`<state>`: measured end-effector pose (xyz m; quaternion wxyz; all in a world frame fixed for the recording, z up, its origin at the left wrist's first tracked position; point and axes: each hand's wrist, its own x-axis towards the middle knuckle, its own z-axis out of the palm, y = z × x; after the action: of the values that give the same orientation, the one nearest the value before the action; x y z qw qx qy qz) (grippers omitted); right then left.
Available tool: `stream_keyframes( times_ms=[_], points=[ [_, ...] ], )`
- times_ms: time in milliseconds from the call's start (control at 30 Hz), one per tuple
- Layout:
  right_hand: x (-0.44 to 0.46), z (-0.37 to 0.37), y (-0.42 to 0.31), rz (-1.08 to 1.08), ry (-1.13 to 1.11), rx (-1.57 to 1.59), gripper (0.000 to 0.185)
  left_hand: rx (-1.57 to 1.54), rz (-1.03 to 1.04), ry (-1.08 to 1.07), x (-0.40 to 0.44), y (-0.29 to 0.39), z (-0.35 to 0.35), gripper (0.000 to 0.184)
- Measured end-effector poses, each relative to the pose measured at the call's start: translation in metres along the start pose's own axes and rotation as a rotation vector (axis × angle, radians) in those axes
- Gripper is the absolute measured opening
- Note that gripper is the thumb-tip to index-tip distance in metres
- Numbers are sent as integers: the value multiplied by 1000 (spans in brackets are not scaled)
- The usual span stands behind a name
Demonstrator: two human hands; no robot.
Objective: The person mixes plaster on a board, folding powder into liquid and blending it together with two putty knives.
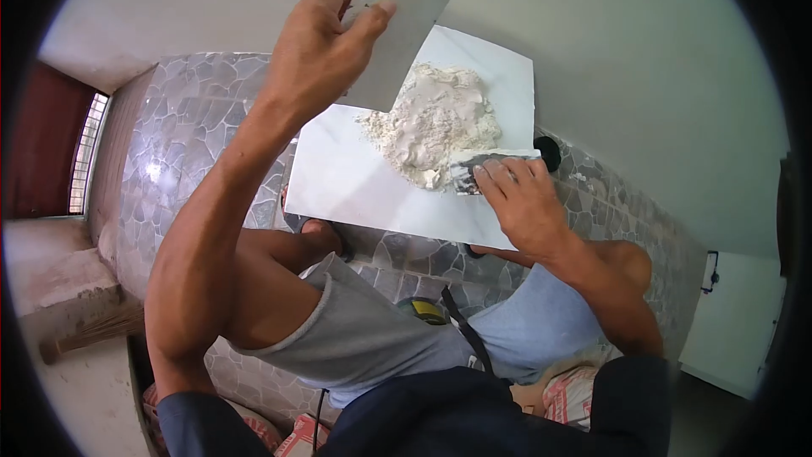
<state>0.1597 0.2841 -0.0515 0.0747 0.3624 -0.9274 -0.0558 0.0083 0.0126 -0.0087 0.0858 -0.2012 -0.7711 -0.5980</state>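
My left hand (317,55) is closed on the edge of a flat grey rectangular plate (406,25), held up over the far left part of a white board (338,173). Dark specks mark the plate's upper end. A loose heap of off-white powder (436,118) lies on the board, crumbly at its edges. At the heap's near right side, my right hand (529,207) grips a flat scraper (463,176) smeared with white material. The scraper's far end touches the powder or sits just above it; I cannot tell which. My fingers cover part of its surface.
The board lies between my legs, above a grey stone-patterned floor (199,118). A pale wall (626,59) rises beyond it. A yellow and black tape measure (425,311) rests at my shorts. Red and white bags (568,396) are behind me. A broom (97,332) lies left.
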Motion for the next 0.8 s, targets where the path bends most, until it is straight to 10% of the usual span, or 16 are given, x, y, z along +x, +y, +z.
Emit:
stream_keyframes(
  times_ms=[167,267,400,800],
  points=[
    [-24,36,-15,24,-32,1,41,45,-9,-64,0,7,6,39],
    [-22,6,1,96,-66,93,84,33,-4,-69,-1,5,13,39],
    [-18,14,-2,177,5,-17,40,-31,-34,-111,0,7,18,38],
    [-14,49,12,283,-64,73,41,85,-61,-175,-2,14,28,36]
  ],
)
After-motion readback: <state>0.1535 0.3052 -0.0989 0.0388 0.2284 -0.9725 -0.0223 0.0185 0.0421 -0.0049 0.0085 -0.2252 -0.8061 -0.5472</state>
